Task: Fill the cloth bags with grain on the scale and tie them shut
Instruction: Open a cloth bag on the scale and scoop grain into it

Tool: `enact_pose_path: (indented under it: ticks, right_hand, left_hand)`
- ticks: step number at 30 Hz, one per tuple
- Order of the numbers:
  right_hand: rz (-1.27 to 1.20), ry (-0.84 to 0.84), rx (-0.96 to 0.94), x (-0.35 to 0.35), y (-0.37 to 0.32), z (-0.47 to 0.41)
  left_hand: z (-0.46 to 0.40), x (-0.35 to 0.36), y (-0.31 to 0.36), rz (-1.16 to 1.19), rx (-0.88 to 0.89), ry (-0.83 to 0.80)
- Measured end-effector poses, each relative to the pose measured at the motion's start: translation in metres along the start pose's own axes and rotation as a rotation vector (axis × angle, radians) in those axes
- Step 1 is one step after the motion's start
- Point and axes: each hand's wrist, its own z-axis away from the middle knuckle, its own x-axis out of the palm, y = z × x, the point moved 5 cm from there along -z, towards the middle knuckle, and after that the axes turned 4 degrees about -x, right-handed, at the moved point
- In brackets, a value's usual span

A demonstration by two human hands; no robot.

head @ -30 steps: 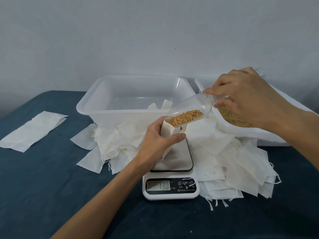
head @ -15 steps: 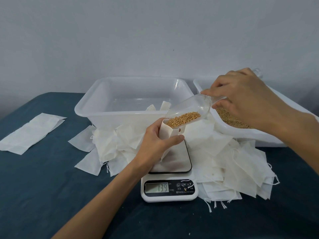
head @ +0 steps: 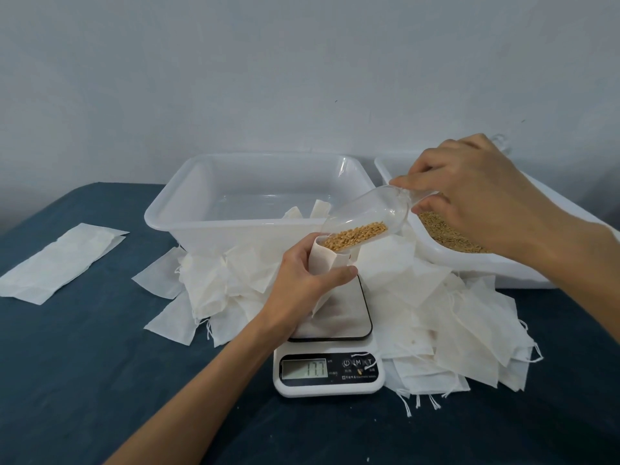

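Grain (head: 355, 237) sits in the clear scoop (head: 365, 216) that my right hand (head: 469, 193) pinches by its handle, tilted so its mouth meets the cloth bag (head: 330, 263). My left hand (head: 308, 276) grips that bag upright on the scale (head: 330, 364), amid loose bags (head: 469, 323) on the tabletop (head: 84, 364).
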Motion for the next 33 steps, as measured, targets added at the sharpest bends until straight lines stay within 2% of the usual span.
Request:
enact_pose_path:
  ticks: [33]
  right_hand:
    - [0.001,-0.008,0.022,0.0009,-0.0002,-0.0002]
  left_hand:
    - [-0.0001,-0.0008,-0.0019,-0.002,-0.007,0.016]
